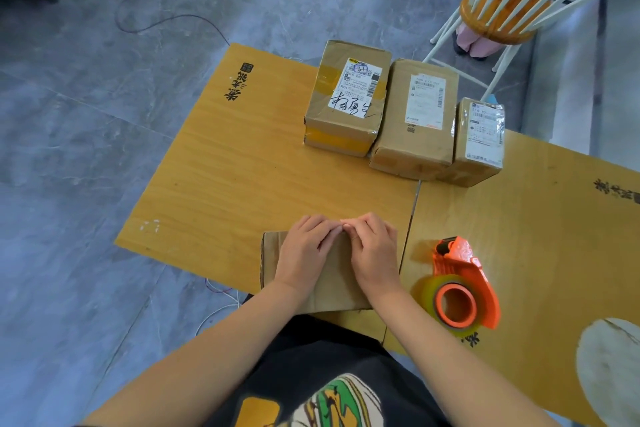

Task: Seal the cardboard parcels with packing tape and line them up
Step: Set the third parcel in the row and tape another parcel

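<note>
A plain brown cardboard parcel [334, 284] lies on flattened cardboard sheets [225, 166] just in front of me. My left hand [306, 251] and my right hand [374, 251] both press flat on its top, fingertips meeting at the far edge. An orange tape dispenser [462, 282] with a roll of clear tape lies on the sheet to the right of the parcel, touched by neither hand. Three taped parcels with shipping labels stand side by side farther back: a large one [346, 99], a middle one [415, 121] and a smaller one [481, 142].
The cardboard sheets lie on a grey tiled floor [86, 132]. A white wire chair [512, 0] with an orange seat stands at the back right, a person's feet beneath it. Thin cables [166, 19] trail over the floor at the left.
</note>
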A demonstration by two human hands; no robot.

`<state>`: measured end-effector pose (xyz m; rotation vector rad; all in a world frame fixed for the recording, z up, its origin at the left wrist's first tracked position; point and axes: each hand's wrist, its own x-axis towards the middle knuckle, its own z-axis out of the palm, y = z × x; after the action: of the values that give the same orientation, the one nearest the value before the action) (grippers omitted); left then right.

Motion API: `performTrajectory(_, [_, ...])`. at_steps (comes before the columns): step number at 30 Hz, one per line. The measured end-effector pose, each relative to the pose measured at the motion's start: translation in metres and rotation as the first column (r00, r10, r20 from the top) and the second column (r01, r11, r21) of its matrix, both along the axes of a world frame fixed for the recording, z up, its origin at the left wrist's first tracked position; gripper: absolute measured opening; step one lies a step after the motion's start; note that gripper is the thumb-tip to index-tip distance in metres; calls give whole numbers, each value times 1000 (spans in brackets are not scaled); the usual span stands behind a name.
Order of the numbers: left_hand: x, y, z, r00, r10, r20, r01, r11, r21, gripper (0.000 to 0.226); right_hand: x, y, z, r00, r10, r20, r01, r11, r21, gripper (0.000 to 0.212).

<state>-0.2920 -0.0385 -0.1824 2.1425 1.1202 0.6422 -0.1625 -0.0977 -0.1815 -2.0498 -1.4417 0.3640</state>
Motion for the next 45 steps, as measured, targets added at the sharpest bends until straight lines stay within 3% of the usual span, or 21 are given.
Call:
performTrajectory(8, [1,5,-1,996,14,-85,-11,999,38,28,3,2,4,983,2,-184,-19,996,-88,21])
performTrajectory(15, [2,13,25,974,-60,-217,26,988,-155,25,9,4,18,927,-63,-371,-10,981,-192,25])
performTrajectory(19, [2,23,35,915,-230,-332,117,938,-326,31,21,1,24,942,-8,-335,-101,946,-307,27])
performTrajectory(23, [6,12,35,912,-217,-349,132,959,-252,30,28,-5,33,947,71,-313,-183,921,-344,27])
performTrajectory(26, [9,-1,32,939,-163,-301,110,976,-187,28,23,-9,36,952,53,-301,-151,937,-314,26])
performTrajectory(33, [-4,8,35,925,-233,-299,129,936,-329,26,29,-29,35,922,-44,-385,-75,955,-288,15])
performTrajectory(38, [-24,11,35,934,-181,-309,89,953,-288,24,31,-37,32,905,-67,-419,-62,956,-287,14])
performTrajectory(42, [-38,17,39,902,-76,-425,-37,967,-252,24,35,-52,26,874,-152,-461,20,960,-279,14])
performTrajectory(45, [-56,30,42,887,-44,-460,-123,937,-327,25,35,-56,28,866,-162,-473,18,955,-295,15])
